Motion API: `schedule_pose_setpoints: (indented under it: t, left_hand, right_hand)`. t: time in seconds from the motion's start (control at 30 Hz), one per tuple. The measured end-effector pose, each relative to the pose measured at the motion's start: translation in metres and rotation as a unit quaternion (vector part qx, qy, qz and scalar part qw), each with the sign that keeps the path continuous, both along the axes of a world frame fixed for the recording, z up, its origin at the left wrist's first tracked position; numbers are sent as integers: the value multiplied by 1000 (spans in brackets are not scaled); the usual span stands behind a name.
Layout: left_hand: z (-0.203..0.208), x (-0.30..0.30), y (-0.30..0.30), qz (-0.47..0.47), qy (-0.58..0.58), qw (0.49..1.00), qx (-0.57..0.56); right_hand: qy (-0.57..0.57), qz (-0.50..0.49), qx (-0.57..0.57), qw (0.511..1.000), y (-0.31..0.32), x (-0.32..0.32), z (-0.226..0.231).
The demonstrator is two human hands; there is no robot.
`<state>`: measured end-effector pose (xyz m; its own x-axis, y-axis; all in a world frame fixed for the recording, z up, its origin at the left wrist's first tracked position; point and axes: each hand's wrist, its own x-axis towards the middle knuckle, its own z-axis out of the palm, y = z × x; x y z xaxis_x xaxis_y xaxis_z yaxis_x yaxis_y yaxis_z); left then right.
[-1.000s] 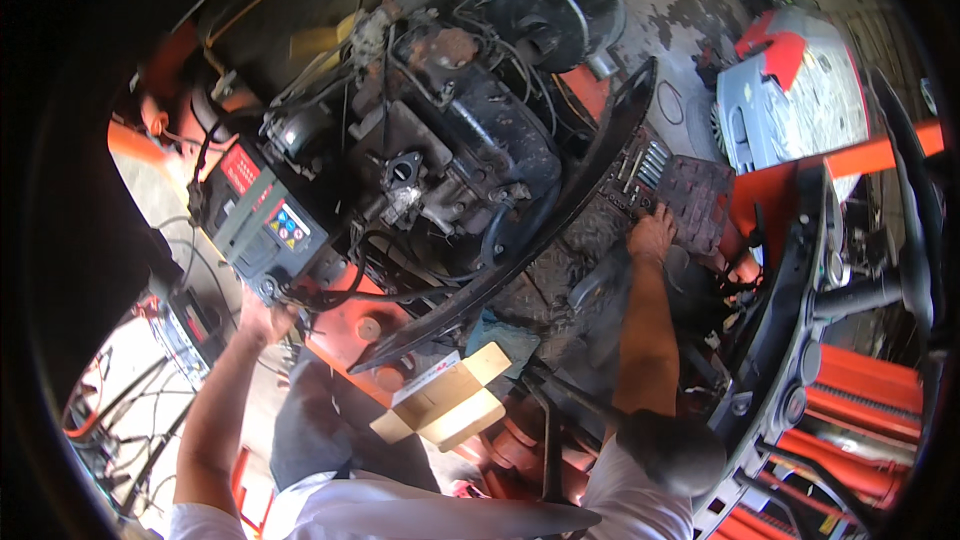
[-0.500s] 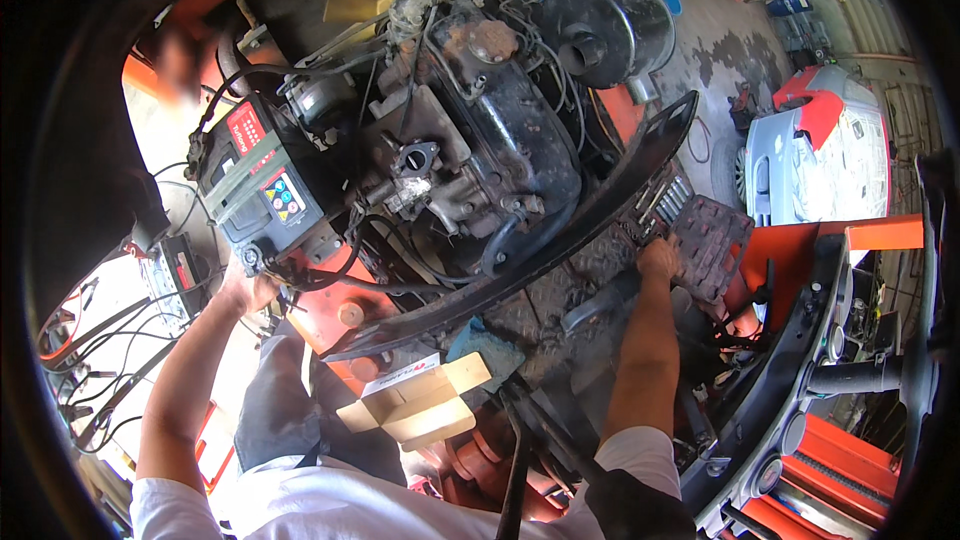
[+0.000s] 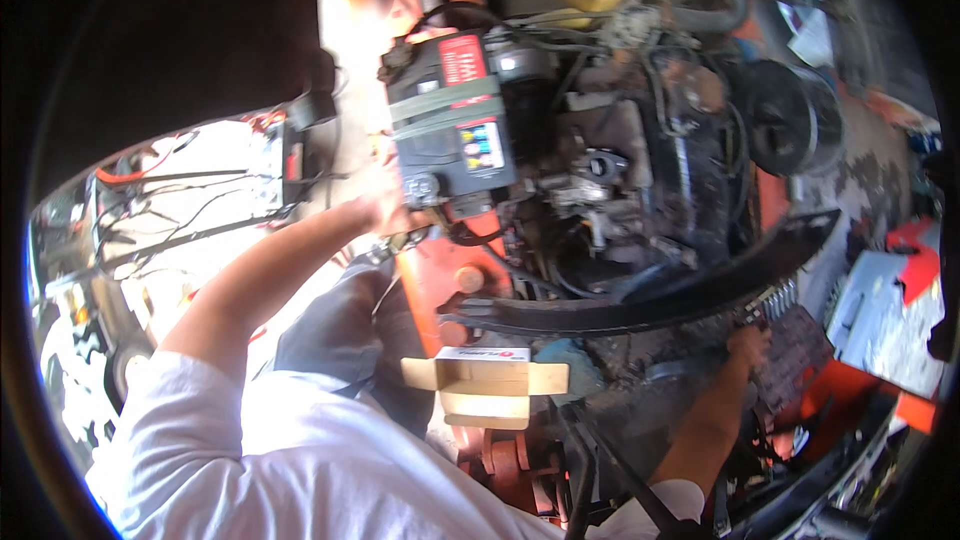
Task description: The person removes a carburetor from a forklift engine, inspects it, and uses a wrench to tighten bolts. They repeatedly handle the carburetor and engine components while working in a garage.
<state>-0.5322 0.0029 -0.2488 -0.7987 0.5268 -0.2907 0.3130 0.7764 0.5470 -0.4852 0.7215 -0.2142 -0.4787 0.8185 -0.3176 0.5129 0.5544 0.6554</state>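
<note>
My left hand [image 3: 392, 202] is at the lower left corner of a dark battery [image 3: 430, 155], which has green straps across it. Blur and glare keep me from telling what its fingers do. On the far right, my right hand [image 3: 748, 345] reaches to an open socket set case [image 3: 800, 350]. Just beyond its fingers lies a row of silver sockets [image 3: 778, 298]. Those fingers are smeared by motion, so whether they hold anything is unclear. Between the hands stands a greasy engine [image 3: 640, 160] with hoses and cables.
A curved black metal bar [image 3: 640, 315] crosses in front of the engine. Nearer to me are an open cardboard box [image 3: 485, 385] and a blue rag [image 3: 570, 370]. A black cylindrical canister [image 3: 795, 120] stands at the back right. Cables lie over the bright ground at the left.
My view has swung left, so the engine, battery and box appear farther right. My left hand stays by the battery corner, and my right hand stays at the socket case.
</note>
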Motion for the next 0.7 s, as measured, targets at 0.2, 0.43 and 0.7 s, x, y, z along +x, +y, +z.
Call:
schedule_pose_setpoints:
  t: [0.2, 0.43, 0.7]
  left_hand:
    - [11, -8, 6, -6, 84, 995, -53]
    - [9, -8, 4, -25, 73, 995, -58]
    - [15, -7, 8, -39, 104, 992, -57]
  right_hand:
    - [111, 84, 65, 988, 10, 22, 1]
    - [711, -250, -252, 607, 17, 75, 23]
    - [710, -279, -641, 78, -62, 239, 40]
